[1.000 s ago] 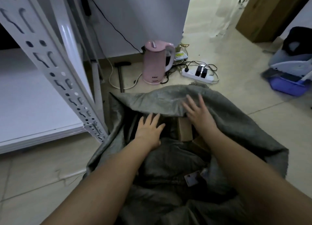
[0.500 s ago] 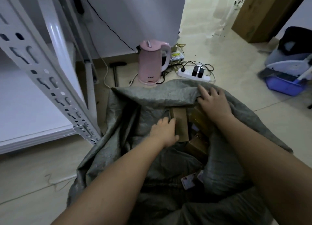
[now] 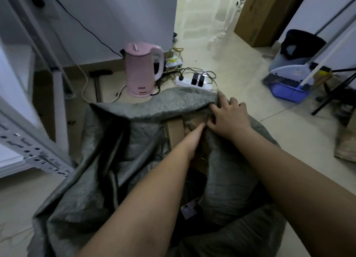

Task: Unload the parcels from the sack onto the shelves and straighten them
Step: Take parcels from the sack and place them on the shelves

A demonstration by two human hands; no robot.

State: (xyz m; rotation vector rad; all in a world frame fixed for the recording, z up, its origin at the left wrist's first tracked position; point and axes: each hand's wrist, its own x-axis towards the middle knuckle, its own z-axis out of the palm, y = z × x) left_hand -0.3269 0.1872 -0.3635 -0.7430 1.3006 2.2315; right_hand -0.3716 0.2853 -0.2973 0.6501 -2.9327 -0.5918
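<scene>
Parcels [image 3: 176,130] mostly hidden inside grey sack [image 3: 134,145]

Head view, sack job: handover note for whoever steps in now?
Left hand: reaching into the sack among the cardboard parcels; grip hidden.
Right hand: grips the sack's far rim, holding the mouth open.
Shelf at left; no parcel seen on the visible part.
Done: sack opened.
Left: lift parcels out, shelve, straighten.
</scene>
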